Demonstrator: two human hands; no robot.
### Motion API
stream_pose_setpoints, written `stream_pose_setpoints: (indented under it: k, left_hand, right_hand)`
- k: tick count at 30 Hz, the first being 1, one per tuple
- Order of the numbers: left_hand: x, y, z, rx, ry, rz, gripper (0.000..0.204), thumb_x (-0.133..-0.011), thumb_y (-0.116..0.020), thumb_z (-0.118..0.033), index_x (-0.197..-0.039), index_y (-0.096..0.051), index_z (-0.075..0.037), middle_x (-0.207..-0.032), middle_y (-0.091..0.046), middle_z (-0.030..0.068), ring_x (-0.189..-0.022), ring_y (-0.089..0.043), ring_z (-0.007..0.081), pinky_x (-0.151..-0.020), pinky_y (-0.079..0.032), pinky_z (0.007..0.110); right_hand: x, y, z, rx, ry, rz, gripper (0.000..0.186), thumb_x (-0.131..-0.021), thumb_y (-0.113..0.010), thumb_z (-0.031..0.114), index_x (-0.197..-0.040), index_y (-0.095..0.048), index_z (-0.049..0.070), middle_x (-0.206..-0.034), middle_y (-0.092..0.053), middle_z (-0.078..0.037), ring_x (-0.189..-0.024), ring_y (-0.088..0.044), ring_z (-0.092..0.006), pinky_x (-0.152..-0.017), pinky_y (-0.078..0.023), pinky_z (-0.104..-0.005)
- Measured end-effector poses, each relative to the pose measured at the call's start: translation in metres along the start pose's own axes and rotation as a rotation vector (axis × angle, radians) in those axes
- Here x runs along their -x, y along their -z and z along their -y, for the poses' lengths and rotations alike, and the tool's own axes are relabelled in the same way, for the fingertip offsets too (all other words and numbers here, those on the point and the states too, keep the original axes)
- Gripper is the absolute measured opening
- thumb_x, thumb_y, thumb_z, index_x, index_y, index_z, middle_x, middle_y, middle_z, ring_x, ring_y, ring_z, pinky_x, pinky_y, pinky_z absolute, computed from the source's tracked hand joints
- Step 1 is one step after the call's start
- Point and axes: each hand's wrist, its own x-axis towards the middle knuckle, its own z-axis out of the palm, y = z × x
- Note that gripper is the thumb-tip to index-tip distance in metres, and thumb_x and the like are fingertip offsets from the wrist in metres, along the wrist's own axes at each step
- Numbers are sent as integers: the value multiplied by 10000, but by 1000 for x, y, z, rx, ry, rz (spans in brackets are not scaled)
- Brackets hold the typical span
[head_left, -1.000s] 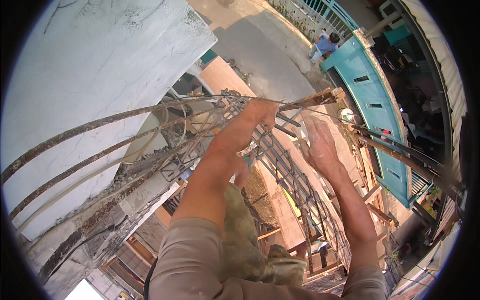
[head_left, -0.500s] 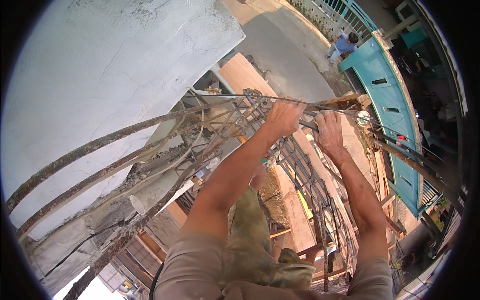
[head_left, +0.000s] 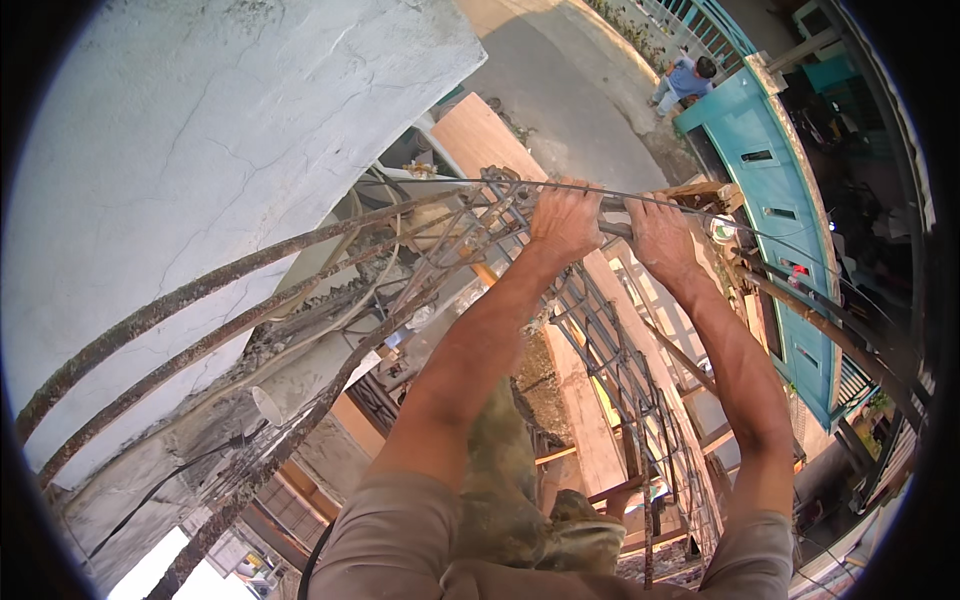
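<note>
Both my hands are wrapped around a grey metal bar (head_left: 616, 229), a short stretch of which shows between them. My left hand (head_left: 566, 222) is closed on it just right of the tied end of a steel rebar cage (head_left: 610, 335). A little farther right, my right hand (head_left: 660, 240) is closed too, its knuckles up. A thin dark rod or cable (head_left: 450, 181) crosses at the fingers of both hands; whether they hold it as well, I cannot tell. Beneath my arms the rebar cage slants down toward my legs. The bar's ends are hidden.
Rusty long rebars (head_left: 190, 280) curve in from the left beside a white plastered wall (head_left: 230, 110). Wooden planks (head_left: 485, 140) lie below, with a drop to a paved lane (head_left: 570, 90). A person in blue (head_left: 685, 80) sits near a turquoise wall (head_left: 760, 150).
Both hands have shifted slightly, the left a little up and the right more level with it. The thin dark rod or cable has moved slightly up. The grip stays closed.
</note>
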Motion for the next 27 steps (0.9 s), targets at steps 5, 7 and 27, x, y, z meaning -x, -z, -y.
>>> stream_pose_setpoints:
  k: [5,7,27]
  left_hand:
    - [-11,8,-5,-6,183,265,169,-738,-617,-156,-839,-665,-30,-857,-677,192,-834,-662,360,-730,-523,457]
    - [-20,13,-8,-6,272,412,165,-731,-629,-157,-833,-673,-36,-863,-681,193,-858,-668,360,-746,-525,454]
    - [-48,21,-4,6,195,521,281,-748,-631,-134,-1004,-633,-18,-843,-693,173,-871,-686,335,-769,-535,419]
  right_hand:
    - [-23,8,-10,-326,-161,355,353,-849,-613,166,-1168,-562,24,-1078,-622,-213,-1035,-583,-393,-900,-461,-471]
    - [-29,6,-16,-420,-126,433,353,-850,-614,165,-1181,-572,49,-1081,-635,-206,-1015,-585,-399,-896,-463,-459]
    - [-51,6,-37,-130,-2,306,147,-812,-609,121,-935,-579,45,-813,-639,-115,-807,-645,-322,-676,-491,-463]
